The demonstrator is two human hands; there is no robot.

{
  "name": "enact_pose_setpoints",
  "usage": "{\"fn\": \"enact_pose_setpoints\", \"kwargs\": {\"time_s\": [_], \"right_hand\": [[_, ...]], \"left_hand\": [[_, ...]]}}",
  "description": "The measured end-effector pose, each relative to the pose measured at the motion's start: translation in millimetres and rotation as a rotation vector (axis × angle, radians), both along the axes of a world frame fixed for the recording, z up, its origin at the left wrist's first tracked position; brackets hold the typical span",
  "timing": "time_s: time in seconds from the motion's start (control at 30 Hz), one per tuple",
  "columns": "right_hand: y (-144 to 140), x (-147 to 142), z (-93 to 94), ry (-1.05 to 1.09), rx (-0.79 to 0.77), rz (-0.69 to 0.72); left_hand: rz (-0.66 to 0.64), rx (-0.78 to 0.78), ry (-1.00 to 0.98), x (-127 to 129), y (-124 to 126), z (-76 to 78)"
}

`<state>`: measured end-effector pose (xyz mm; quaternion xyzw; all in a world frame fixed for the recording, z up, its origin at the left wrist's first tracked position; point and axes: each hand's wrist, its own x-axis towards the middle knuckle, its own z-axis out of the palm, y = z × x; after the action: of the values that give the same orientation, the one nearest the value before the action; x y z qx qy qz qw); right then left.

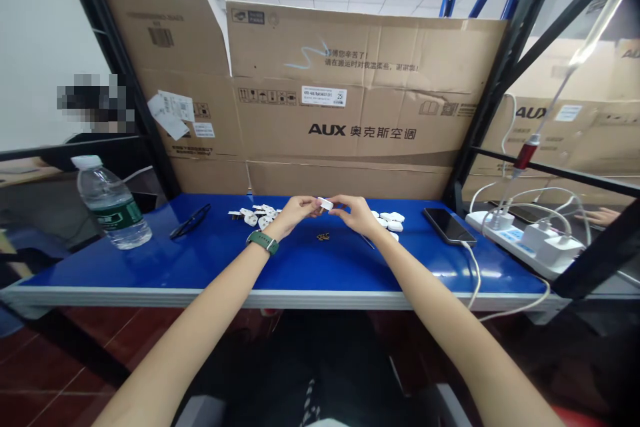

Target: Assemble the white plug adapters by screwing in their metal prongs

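Two hands meet above the middle of the blue table [150, 267], well back from its front edge, bare surface on either side. Left hand [293, 213] and right hand [355, 212] both pinch one small white plug piece [325, 204] between fingertips.

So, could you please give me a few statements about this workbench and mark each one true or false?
1. Both hands, left hand and right hand, hold one small white part between them. True.
2. The water bottle lies on its side. False: it stands upright, cap on.
3. A phone lies on the blue table, right of the hands. True.
4. The small brass pieces sit on the phone. False: they lie on the table below the hands.
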<state>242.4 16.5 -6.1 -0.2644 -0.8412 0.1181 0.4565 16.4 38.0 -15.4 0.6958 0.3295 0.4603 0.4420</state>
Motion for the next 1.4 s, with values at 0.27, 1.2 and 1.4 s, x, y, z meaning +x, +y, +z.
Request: {"fn": "enact_pose_setpoints", "kwargs": {"time_s": [0.27, 1.2, 1.4], "right_hand": [[-1.7, -2.8, 0.6, 0.059, -0.157, -0.036], [11.7, 1.9, -12.4, -0.502, -0.117, 0.093], [16.8, 0.8, -18.4, -0.552, -0.054, 0.066]], "left_hand": [[0.035, 0.080, 0.224, -1.2, -4.0, 9.3], [-0.477, 0.012, 0.752, -8.5, -32.6, 23.6], [-0.437, 0.024, 0.743, -4.4, -35.9, 20.7]]}}
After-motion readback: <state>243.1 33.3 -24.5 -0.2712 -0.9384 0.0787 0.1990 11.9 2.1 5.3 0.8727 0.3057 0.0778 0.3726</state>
